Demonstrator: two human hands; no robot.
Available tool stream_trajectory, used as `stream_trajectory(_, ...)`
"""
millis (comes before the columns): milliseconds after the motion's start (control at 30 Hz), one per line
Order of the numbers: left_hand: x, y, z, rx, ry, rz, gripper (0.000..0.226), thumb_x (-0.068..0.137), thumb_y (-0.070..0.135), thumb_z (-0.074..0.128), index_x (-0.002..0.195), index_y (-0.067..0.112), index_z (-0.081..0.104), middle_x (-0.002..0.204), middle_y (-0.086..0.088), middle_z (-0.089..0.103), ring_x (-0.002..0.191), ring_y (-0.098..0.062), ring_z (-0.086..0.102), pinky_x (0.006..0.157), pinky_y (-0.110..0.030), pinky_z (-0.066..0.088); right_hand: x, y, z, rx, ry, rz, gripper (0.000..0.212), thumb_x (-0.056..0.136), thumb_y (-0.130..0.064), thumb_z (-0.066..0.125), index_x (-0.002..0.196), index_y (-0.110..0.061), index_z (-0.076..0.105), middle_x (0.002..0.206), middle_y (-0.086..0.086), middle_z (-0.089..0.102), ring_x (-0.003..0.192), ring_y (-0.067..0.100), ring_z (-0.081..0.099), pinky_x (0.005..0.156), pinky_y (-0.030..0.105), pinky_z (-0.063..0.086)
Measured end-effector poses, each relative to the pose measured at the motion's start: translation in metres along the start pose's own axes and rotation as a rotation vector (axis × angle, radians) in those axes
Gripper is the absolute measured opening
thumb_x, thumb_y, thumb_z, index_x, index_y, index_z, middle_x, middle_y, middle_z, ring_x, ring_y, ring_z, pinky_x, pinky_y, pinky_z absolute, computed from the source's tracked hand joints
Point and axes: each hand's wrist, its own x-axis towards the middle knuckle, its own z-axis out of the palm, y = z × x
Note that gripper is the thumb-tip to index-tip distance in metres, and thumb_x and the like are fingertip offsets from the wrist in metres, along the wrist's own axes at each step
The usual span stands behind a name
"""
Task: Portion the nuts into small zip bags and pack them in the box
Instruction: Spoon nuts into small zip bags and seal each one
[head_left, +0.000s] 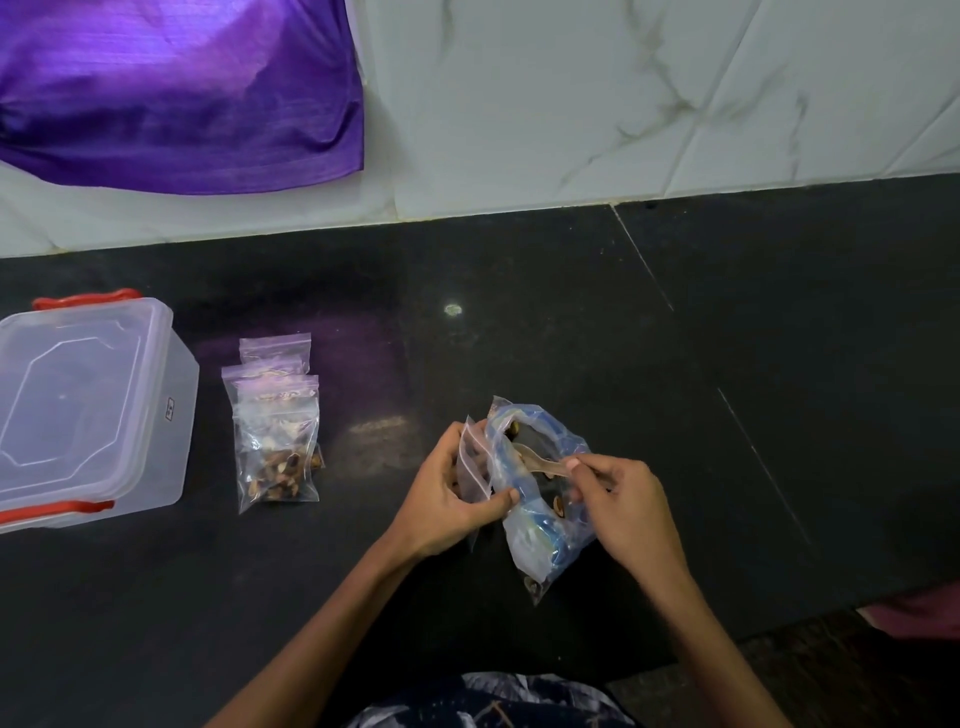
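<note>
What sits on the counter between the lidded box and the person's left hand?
In the head view, a small pile of filled zip bags lies between the box and the left hand.

A dark stone counter (571, 312) carries a lidded clear plastic box (88, 410) with red clasps at its left, and just beside it a small pile of filled zip bags (275, 441).

Left hand (451, 488) grips small zip bag (475, 467), right hand (621, 501) pinches a spoon (540, 465) dipped in the big nut bag (540, 499) at centre. Filled bags (275, 431) stacked at 9 o'clock, lidded clear box (88, 410) further out, purple cloth (176, 88) at 11.
</note>
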Motion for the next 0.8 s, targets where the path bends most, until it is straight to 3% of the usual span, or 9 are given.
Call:
stream_trajectory(100, -0.002, -0.001, 0.000, -0.004, 0.003, -0.005, 0.061, 0.071, 0.015, 0.078, 0.123, 0.004, 0.047, 0.122, -0.006, 0.063, 0.114, -0.022, 0.062, 0.091, -0.034, 0.053, -0.001, 0.000, 0.004, 0.154, -0.017, 0.144, 0.017, 0.095, -0.020, 0.053, 0.095, -0.021, 0.069, 0.065, -0.002, 0.063, 0.049, 0.004, 0.050, 0.052, 0.022, 0.043)
stream_trajectory(367, -0.004, 0.000, -0.003, -0.023, -0.010, -0.001, 0.066, 0.067, 0.015, 0.079, 0.123, 0.004, 0.046, 0.121, -0.006, 0.063, 0.114, -0.022, 0.062, 0.091, -0.035, 0.053, -0.004, -0.010, 0.011, 0.484, 0.018, 0.360, 0.017, 0.095, -0.013, 0.051, 0.093, -0.013, 0.068, 0.069, 0.004, 0.066, 0.042, 0.006, 0.044, 0.042, 0.016, 0.040)
stream_trajectory(533, -0.005, 0.000, -0.004, -0.007, 0.018, 0.000, 0.069, 0.066, 0.019, 0.081, 0.124, 0.007, 0.046, 0.127, -0.004, 0.060, 0.118, -0.021, 0.059, 0.097, -0.046, 0.051, -0.010, -0.009, 0.013, 0.509, 0.046, 0.353, 0.017, 0.095, -0.015, 0.051, 0.096, -0.016, 0.068, 0.072, 0.003, 0.067, 0.047, 0.007, 0.045, 0.048, 0.019, 0.042)
stream_trajectory(667, -0.009, 0.001, -0.006, 0.030, 0.069, -0.006, 0.073, 0.062, 0.032, 0.082, 0.126, 0.023, 0.047, 0.126, 0.006, 0.061, 0.118, -0.014, 0.059, 0.097, -0.046, 0.051, -0.020, -0.006, 0.013, 0.468, 0.078, 0.292, 0.017, 0.094, -0.017, 0.054, 0.088, -0.024, 0.067, 0.071, 0.002, 0.068, 0.049, 0.007, 0.049, 0.051, 0.021, 0.044)
stream_trajectory(800, -0.012, 0.005, -0.010, 0.070, 0.134, 0.041, 0.057, 0.062, 0.039, 0.081, 0.110, 0.037, 0.052, 0.118, 0.015, 0.060, 0.112, -0.018, 0.062, 0.090, -0.051, 0.054, -0.033, -0.001, 0.011, 0.439, 0.125, 0.242, 0.016, 0.093, -0.020, 0.055, 0.086, -0.024, 0.069, 0.067, -0.001, 0.067, 0.047, 0.004, 0.048, 0.052, 0.023, 0.042)
